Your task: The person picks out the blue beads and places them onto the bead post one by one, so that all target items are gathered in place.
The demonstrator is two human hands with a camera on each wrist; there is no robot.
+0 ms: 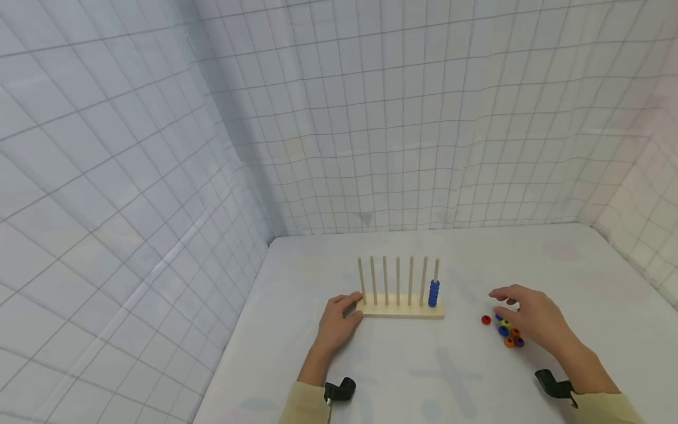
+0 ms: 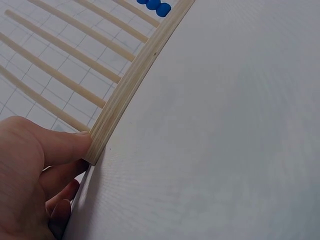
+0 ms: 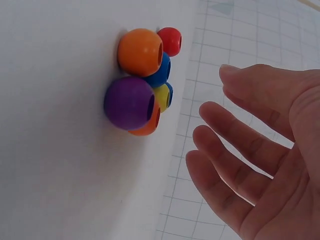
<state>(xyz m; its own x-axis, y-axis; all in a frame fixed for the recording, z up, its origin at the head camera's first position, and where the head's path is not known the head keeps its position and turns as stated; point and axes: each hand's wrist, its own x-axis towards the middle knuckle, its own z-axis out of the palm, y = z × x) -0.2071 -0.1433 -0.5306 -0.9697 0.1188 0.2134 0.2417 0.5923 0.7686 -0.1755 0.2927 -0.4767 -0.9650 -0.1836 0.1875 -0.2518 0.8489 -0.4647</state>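
Observation:
A wooden peg abacus (image 1: 399, 313) stands on the table with a row of upright pegs. Several blue beads (image 1: 434, 293) are stacked on its rightmost peg; the other pegs are bare. My left hand (image 1: 336, 323) grips the left end of the base, thumb and index finger around its corner in the left wrist view. Over a loose cluster of beads, my right hand (image 1: 537, 315) hovers with fingers apart and nothing between them. In the right wrist view the cluster includes a purple bead (image 3: 129, 103), an orange bead (image 3: 140, 52), a yellow bead (image 3: 162, 97) and blue ones.
A red bead (image 1: 485, 320) lies slightly left of the cluster. White table (image 1: 402, 371) surface spreads around the abacus. Gridded white sheeting (image 1: 381, 129) hangs behind the table and along both sides.

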